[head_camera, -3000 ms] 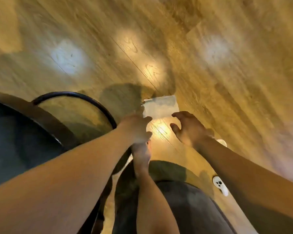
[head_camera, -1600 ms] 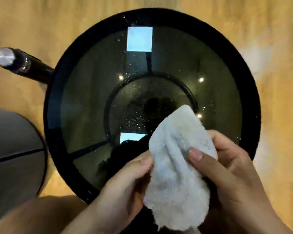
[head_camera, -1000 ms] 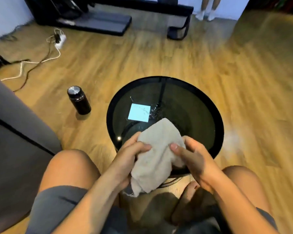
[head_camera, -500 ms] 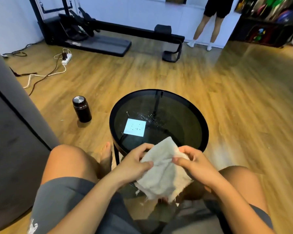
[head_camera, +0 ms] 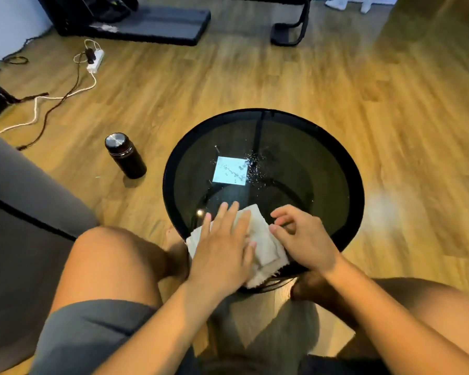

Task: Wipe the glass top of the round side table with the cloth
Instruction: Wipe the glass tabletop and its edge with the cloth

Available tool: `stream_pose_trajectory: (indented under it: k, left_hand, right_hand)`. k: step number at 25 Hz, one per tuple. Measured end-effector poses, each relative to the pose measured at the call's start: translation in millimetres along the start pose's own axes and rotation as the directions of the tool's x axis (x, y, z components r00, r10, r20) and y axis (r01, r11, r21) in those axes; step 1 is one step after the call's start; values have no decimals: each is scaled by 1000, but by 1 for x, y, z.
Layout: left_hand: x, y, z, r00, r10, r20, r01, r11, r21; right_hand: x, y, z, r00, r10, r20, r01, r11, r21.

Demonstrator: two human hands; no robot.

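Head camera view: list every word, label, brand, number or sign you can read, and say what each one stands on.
No text can be read anywhere in this view.
Black bottle on the floor: no label shows.
Power strip: too small to show any marking.
Bright square on the glass top: a reflection with droplets, not a label.
Cloth: plain, no tag visible.

His left hand (head_camera: 222,247) covers much of the cloth (head_camera: 266,244); the worktop (head_camera: 358,190) hides behind both hands at its near rim.
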State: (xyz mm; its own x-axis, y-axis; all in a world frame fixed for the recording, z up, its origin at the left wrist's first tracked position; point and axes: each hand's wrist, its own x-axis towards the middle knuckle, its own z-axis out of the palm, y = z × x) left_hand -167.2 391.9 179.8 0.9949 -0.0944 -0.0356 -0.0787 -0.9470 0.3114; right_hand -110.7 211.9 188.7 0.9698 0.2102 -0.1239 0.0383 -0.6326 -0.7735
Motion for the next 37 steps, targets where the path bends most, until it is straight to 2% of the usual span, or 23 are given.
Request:
stream_pose_trajectory:
  k: [2, 4, 5, 7, 9, 10, 11, 12, 14, 17, 20, 22, 24, 25, 27, 29, 31, 34, 37]
  left_hand:
    - [9, 3, 26, 983, 82, 163, -99, 990, 99]
    - [15, -2, 39, 978, 98, 182, -125, 981, 146]
    - [18, -3, 42, 976, 96, 193, -126, 981, 150]
    - [18, -3, 46, 977, 85, 193, -117, 980, 160]
    - [19, -2, 50, 977, 78, 196, -118, 973, 199]
    - [20, -2, 52, 976, 77, 204, -122, 968, 218]
    - [22, -2, 54, 976, 79, 205, -126, 964, 232]
    - [26, 1, 55, 973, 86, 214, -137, 961, 239]
    - [35, 9, 57, 970, 108, 217, -158, 961, 228]
    - [63, 26, 58, 964, 156, 217, -199, 960, 197]
    - [97, 47, 66, 959, 209, 190, -247, 946, 210]
    - [109, 57, 67, 961, 235, 144, -253, 959, 129]
    - [97, 50, 57, 978, 192, 79, -194, 981, 17]
    - [82, 41, 51, 986, 154, 56, -155, 988, 13]
    - [42, 17, 42, 994, 88, 58, -93, 992, 88]
    - [15, -1, 43, 990, 69, 125, -91, 979, 185]
    - [13, -5, 52, 981, 85, 175, -124, 967, 223]
    - [25, 4, 56, 979, 91, 182, -128, 970, 208]
    - [30, 8, 59, 980, 97, 175, -135, 966, 219]
  right_hand:
    - [22, 11, -21, 997, -46, -56, 45, 999, -22]
    - [47, 20, -53, 983, -28, -182, 36, 999, 41]
    - [62, 28, -72, 967, 11, -254, 4, 998, 57]
    - [90, 47, -109, 926, 161, -341, -161, 987, 27]
    - [110, 69, -137, 880, 383, -282, -416, 907, -67]
    - [114, 74, -141, 862, 466, -199, -496, 857, -140]
    - [117, 76, -137, 858, 502, -107, -514, 834, -202]
    - [118, 77, -133, 861, 504, -62, -505, 836, -214]
    - [116, 74, -128, 872, 483, -80, -490, 854, -174]
    - [107, 75, -135, 854, 500, -143, -506, 863, -5]
    - [97, 74, -141, 870, 479, -113, -467, 876, 116]
    - [90, 74, -147, 879, 466, -101, -447, 879, 167]
    - [87, 75, -151, 880, 468, -75, -447, 872, 200]
    - [86, 75, -152, 879, 472, -66, -453, 871, 193]
    - [86, 77, -150, 881, 467, -73, -451, 877, 166]
    - [89, 79, -145, 883, 459, -100, -439, 882, 173]
    - [94, 80, -141, 870, 476, -125, -431, 860, 274]
    - [102, 85, -142, 808, 581, -97, -471, 737, 485]
    - [106, 92, -142, 767, 637, -78, -509, 678, 531]
